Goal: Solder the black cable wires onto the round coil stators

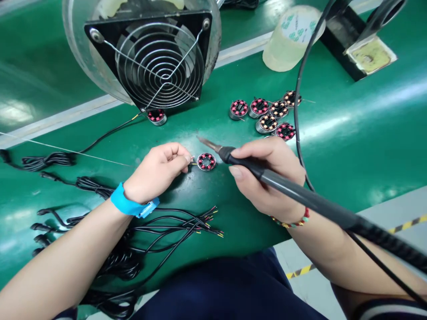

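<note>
In the middle of the bench lies a small round motor stator with red windings. Just left of it, my left hand is closed in a pinch on thin wire ends; a yellow lead shows between the fingertips and the stator. Most of what those fingers hold is hidden. My right hand grips a soldering iron like a pen. Its tip points up and left, above and apart from the stator. A blue wrist strap is around my left wrist.
A fan with a wire guard stands at the back, another stator beneath it. Several stators cluster at right, near a tape roll and an iron stand with sponge. Black cables with bare coloured ends lie at front left.
</note>
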`<state>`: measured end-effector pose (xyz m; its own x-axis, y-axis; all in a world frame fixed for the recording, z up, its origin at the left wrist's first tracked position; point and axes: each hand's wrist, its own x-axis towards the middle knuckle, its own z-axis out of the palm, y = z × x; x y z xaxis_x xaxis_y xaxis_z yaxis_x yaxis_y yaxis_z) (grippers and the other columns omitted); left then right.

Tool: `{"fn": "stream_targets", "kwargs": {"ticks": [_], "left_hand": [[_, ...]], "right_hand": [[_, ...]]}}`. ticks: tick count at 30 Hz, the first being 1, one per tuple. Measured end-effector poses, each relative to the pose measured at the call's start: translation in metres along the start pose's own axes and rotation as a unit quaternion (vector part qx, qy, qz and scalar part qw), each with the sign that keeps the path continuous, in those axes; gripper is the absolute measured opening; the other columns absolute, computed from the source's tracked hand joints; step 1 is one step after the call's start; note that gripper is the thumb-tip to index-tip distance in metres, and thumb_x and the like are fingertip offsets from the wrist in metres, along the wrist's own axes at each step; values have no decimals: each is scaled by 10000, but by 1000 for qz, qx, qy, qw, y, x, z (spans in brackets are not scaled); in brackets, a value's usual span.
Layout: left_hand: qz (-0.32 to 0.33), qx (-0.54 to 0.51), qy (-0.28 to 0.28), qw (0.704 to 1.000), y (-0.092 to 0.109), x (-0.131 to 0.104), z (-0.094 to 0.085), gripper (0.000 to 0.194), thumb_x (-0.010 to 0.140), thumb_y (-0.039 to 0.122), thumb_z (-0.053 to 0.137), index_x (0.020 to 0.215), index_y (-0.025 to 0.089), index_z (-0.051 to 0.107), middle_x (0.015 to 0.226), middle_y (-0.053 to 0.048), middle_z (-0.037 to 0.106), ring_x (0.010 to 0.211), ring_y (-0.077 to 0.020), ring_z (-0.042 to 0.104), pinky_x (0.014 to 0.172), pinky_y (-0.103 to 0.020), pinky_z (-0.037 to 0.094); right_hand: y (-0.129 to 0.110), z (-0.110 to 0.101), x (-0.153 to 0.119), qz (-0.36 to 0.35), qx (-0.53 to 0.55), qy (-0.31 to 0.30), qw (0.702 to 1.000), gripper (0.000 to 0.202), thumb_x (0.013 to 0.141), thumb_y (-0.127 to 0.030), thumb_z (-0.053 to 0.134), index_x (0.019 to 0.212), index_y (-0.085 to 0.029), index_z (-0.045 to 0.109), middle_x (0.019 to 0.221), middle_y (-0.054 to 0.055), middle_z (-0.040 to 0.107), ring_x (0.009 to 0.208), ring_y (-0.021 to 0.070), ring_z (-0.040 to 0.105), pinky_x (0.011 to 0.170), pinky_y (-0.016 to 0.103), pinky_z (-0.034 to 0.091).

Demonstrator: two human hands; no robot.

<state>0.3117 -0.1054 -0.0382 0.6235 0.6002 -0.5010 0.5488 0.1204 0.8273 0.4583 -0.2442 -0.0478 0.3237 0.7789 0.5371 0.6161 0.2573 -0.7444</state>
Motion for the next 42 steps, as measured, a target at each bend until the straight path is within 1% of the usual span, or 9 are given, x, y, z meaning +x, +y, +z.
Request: {"fn": "stream_targets", "kwargs": {"ticks": [2, 4, 12, 26, 29, 33, 36, 39, 42], "left_hand": [[-2, -3, 0, 1000, -1, 0, 0, 85, 723, 211, 569, 666, 152, 545, 568, 38, 524, 458, -47, 362, 439, -199, 253], [-4, -4, 0, 1000, -2, 0, 0, 84, 726, 209, 570, 669, 152, 546, 562, 40, 515, 455, -46, 359, 435, -197, 249], [-11, 1, -1, 1000, -4, 0, 0, 121, 755, 253, 563, 677, 161, 548, 565, 23, 518, 447, -51, 343, 422, -200, 244], [1, -9, 4, 1000, -7, 1, -1, 137, 766, 263, 574, 677, 161, 551, 565, 21, 515, 447, -49, 338, 421, -200, 237], [2, -10, 5, 1000, -6, 0, -1, 136, 767, 254, 572, 674, 159, 548, 576, 18, 527, 448, -46, 344, 422, -198, 242], [2, -4, 4, 1000, -6, 1, -1, 133, 772, 264, 565, 689, 161, 553, 568, 19, 526, 443, -49, 346, 417, -201, 240], [8, -3, 5, 1000, -7, 1, -1, 128, 769, 261, 563, 687, 163, 552, 561, 20, 528, 445, -54, 360, 420, -203, 253], [12, -7, 5, 1000, -7, 2, 0, 127, 771, 258, 563, 687, 164, 552, 563, 21, 534, 449, -56, 373, 426, -203, 260], [11, -8, 6, 1000, -7, 1, 0, 130, 776, 254, 563, 685, 162, 551, 567, 26, 537, 451, -54, 374, 432, -201, 262]], "right_hand": [[-1, -1, -1, -1, 5, 1, 1000, 38, 890, -207, 577, 882, -244, 582, 726, -19, 607, 537, 122, 535, 467, 258, 456], [-1, -1, -2, -2, 10, -1, 1000, 59, 903, -207, 552, 858, -241, 568, 688, -28, 586, 491, 104, 495, 432, 247, 422], [-1, -1, -2, 7, -17, -3, 1000, 141, 941, -318, 526, 824, -250, 567, 693, -1, 579, 499, 124, 487, 437, 283, 424], [0, 2, -4, 4, 14, 9, 1000, 84, 927, -260, 550, 846, -252, 569, 727, -28, 599, 517, 102, 519, 463, 248, 451], [2, 2, -5, 3, 5, 24, 1000, 48, 931, -279, 554, 905, -273, 594, 807, -17, 637, 579, 127, 579, 519, 270, 510], [6, 4, -3, -8, -4, 9, 1000, 124, 922, -224, 574, 1024, -288, 605, 949, 2, 671, 812, 180, 656, 705, 313, 584], [8, 9, -3, 5, 15, -29, 999, 213, 918, -233, 595, 1124, -288, 588, 1059, 3, 673, 950, 208, 658, 846, 366, 578], [9, 15, -3, 59, 37, -69, 995, 301, 953, -253, 533, 1250, -299, 521, 1176, 3, 638, 975, 201, 662, 871, 386, 570], [11, 23, -3, 77, 34, -90, 992, 309, 970, -204, 477, 1268, -283, 502, 1148, 12, 654, 1029, 185, 640, 938, 377, 521]]}}
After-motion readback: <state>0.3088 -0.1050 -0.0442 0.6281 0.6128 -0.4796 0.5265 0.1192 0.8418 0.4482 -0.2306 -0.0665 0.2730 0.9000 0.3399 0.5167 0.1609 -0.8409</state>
